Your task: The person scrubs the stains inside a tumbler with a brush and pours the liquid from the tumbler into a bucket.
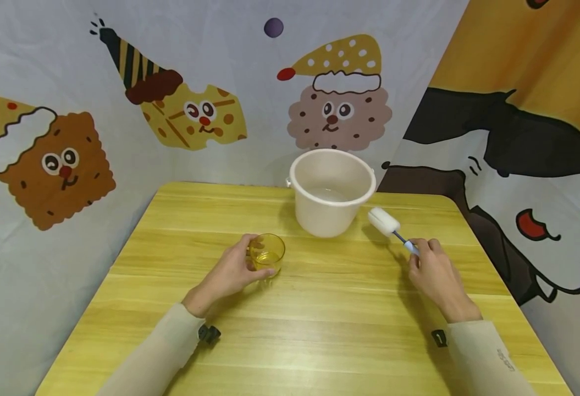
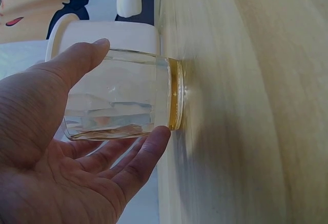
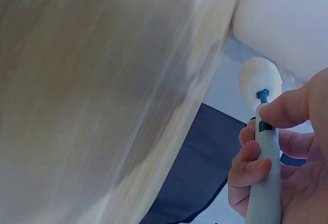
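Note:
My left hand [image 1: 230, 270] holds an amber glass cup [image 1: 271, 257] with thumb and fingers on opposite sides of its wall. In the left wrist view the cup [image 2: 120, 96] is upright, its thick base at the tabletop; whether it touches is hard to tell. My right hand [image 1: 437, 275] grips the pale handle of a sponge bottle brush [image 1: 384, 221], thumb along the handle. The white sponge head [image 3: 260, 82] points forward, above the table and to the right of a white bucket [image 1: 321, 219].
The bucket stands upright at the back of the wooden table [image 1: 299, 341], and a little water seems to lie in it. Behind the table hangs a cloth [image 1: 250, 55] printed with cartoon biscuits. At the right a cartoon animal print [image 1: 567, 220] borders the table edge.

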{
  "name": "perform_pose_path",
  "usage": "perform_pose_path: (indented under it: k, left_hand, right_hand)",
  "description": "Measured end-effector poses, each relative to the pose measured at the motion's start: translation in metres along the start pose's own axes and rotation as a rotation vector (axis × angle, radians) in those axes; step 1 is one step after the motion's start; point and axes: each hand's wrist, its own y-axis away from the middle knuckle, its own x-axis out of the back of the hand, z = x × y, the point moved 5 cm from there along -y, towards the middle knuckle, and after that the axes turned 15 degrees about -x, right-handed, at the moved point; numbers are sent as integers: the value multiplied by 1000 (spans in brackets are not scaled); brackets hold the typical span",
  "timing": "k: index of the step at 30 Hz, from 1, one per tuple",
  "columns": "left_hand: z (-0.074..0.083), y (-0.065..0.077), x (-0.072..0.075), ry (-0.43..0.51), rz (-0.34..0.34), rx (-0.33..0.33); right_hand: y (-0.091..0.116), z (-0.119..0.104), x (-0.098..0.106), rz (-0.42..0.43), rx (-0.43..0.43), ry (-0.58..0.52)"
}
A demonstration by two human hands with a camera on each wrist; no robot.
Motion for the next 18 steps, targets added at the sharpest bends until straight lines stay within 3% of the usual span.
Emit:
perform_pose_path:
  k: [18]
  left_hand:
    - [-1, -1, -1, 3, -2, 13]
  right_hand:
    - [10, -1, 11, 13, -4, 12]
